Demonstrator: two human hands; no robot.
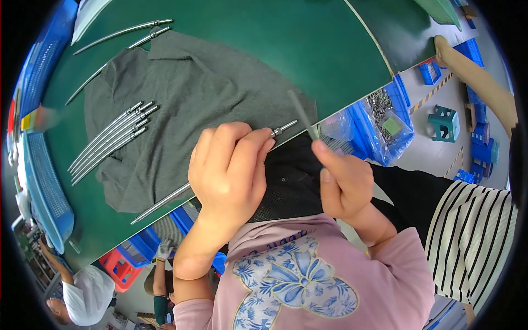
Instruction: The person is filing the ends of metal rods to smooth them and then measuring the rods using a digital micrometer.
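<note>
My left hand (231, 170) is closed around a slim metal rod (165, 202) at the table's near edge. The rod's stepped tip sticks out past my fingers on the right, and its tapered end points to the lower left. In my right hand (349, 184) is a thin, flat grey file-like tool (301, 113), blurred and pointing up, to the right of the rod's tip. Beneath the rod spreads a crumpled dark grey cloth (203, 82). Several similar rods (110, 140) lie side by side on its left part. Two more rods (124, 36) rest toward the far left.
The green table (308, 44) curves across the view. Blue trays (47, 192) line its left end. Beyond the near edge stands a blue bin (385, 126) of small metal parts in plastic. A co-worker's arm (478, 71) reaches in from the right; a teal stool (444, 124) is nearby.
</note>
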